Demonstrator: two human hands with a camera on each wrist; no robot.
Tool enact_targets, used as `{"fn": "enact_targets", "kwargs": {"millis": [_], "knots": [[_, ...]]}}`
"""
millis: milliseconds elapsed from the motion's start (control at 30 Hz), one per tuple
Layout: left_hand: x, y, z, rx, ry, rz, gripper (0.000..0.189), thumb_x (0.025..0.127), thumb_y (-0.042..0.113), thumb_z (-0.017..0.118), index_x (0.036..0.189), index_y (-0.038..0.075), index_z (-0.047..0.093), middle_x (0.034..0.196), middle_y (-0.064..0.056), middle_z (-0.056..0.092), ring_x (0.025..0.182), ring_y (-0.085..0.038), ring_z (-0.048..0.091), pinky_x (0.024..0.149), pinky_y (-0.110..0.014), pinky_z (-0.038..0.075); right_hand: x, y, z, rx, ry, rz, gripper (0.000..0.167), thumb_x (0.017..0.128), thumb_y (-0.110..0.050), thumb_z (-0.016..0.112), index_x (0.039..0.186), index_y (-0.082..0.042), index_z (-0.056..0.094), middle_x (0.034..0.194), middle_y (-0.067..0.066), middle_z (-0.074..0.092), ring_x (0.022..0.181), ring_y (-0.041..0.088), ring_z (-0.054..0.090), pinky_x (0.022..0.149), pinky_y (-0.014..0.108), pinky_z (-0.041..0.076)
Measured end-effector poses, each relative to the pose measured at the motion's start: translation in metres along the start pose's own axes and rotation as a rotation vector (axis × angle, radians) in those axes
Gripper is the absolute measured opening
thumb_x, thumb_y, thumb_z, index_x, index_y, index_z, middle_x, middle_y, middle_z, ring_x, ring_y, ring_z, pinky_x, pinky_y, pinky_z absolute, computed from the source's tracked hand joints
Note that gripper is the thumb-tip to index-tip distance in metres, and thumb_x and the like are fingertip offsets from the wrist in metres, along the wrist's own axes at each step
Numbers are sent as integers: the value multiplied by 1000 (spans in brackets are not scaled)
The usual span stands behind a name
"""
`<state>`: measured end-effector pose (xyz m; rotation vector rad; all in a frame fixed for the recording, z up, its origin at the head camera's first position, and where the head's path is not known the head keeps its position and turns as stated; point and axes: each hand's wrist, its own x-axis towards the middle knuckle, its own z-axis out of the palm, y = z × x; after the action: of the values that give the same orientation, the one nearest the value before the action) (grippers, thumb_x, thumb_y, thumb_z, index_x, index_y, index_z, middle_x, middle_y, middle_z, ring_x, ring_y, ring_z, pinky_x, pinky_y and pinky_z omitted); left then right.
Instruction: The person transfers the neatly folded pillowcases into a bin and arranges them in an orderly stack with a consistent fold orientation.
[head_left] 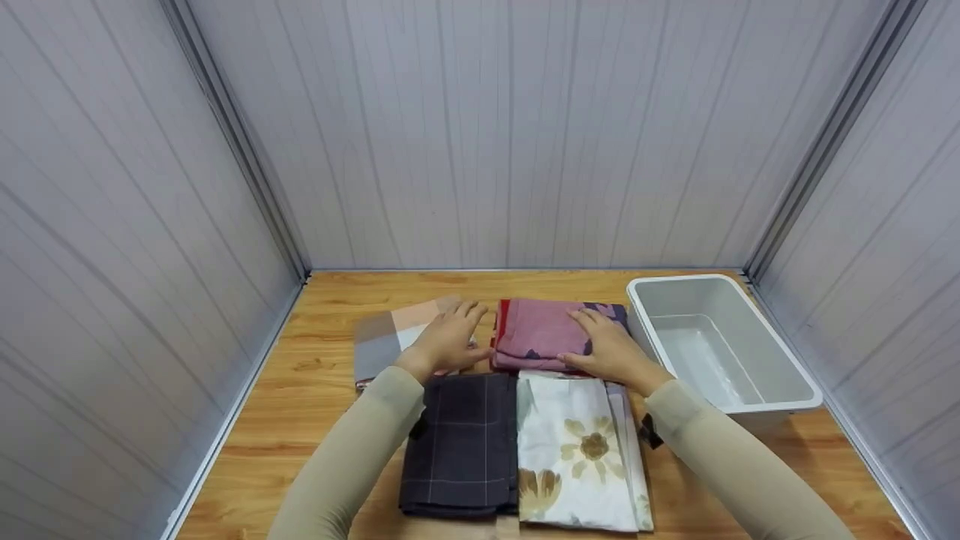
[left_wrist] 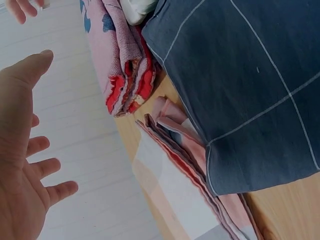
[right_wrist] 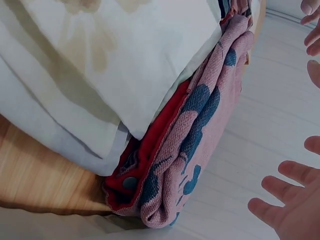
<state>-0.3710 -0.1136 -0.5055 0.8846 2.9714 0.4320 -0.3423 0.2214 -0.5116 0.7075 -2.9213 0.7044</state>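
Observation:
My left hand (head_left: 448, 337) hovers with spread fingers between a folded colour-block cloth (head_left: 375, 349) and a folded pink cloth (head_left: 536, 326) with dark blue shapes and red underneath. Over the right part of the pink cloth is my right hand (head_left: 611, 351), its fingers also extended. The left wrist view has the left palm (left_wrist: 17, 150) raised off the fabrics, gripping nothing. Nearer me lie a dark cloth with thin white lines (head_left: 465, 442) and a white cloth with brown flowers (head_left: 570, 427), side by side. In the right wrist view the right fingers (right_wrist: 282, 192) hold nothing.
A light grey plastic bin (head_left: 660, 352) stands to the right, close to the right forearm. Panelled walls (head_left: 480, 135) enclose the wooden tabletop (head_left: 315, 420) at the back and both sides. A small black object (head_left: 651, 433) sits beside the white cloth.

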Motion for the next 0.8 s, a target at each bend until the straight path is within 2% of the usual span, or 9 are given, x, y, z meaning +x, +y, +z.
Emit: {"fn": "enact_targets", "kwargs": {"millis": [167, 300, 400, 500, 567, 633, 800], "knots": [[-1, 1, 2, -95, 20, 21, 77, 102, 44, 75, 163, 7, 45, 162, -20, 49, 147, -39, 51, 122, -54, 46, -4, 0, 1, 82, 26, 2, 79, 98, -34, 82, 162, -1, 47, 162, 28, 51, 150, 53, 46, 124, 72, 33], [-3, 4, 3, -197, 15, 4, 75, 101, 42, 76, 162, 8, 46, 158, -18, 51, 127, -35, 64, 114, -55, 52, -7, 1, 3, 135, 33, 16, 78, 98, -32, 82, 160, 0, 49, 162, 26, 51, 151, 52, 45, 125, 70, 35], [-3, 6, 6, -243, 10, -8, 76, 101, 39, 77, 162, 7, 45, 160, -20, 50, 115, -35, 68, 113, -56, 52, -11, 2, 7, 145, 23, 19, 78, 99, -33, 81, 161, 0, 48, 162, 27, 51, 152, 52, 44, 125, 69, 35], [-3, 8, 9, -273, 4, -6, 76, 101, 36, 77, 163, 5, 44, 161, -21, 51, 117, -37, 68, 116, -56, 50, -15, 3, 10, 160, 6, 28, 79, 99, -35, 80, 162, -1, 46, 164, 28, 49, 153, 54, 42, 124, 70, 35], [-3, 8, 11, -297, 8, 2, 75, 101, 34, 78, 161, 4, 45, 161, -22, 52, 127, -39, 65, 119, -56, 48, -18, 3, 12, 179, -3, 38, 80, 99, -35, 81, 163, -3, 45, 165, 27, 48, 153, 53, 42, 123, 70, 37], [-4, 9, 15, -323, 12, 11, 73, 100, 31, 78, 159, 4, 47, 159, -22, 54, 134, -40, 62, 120, -56, 47, -21, 4, 14, 203, -8, 46, 81, 99, -35, 81, 164, -3, 44, 165, 27, 47, 150, 52, 46, 121, 69, 40], [-4, 10, 25, -373, 7, 32, 70, 98, 30, 79, 156, 3, 50, 153, -26, 58, 137, -41, 60, 120, -57, 46, -27, 5, 19, 221, -30, 56, 82, 98, -33, 83, 162, 0, 45, 160, 29, 52, 141, 50, 56, 115, 66, 47]]}}
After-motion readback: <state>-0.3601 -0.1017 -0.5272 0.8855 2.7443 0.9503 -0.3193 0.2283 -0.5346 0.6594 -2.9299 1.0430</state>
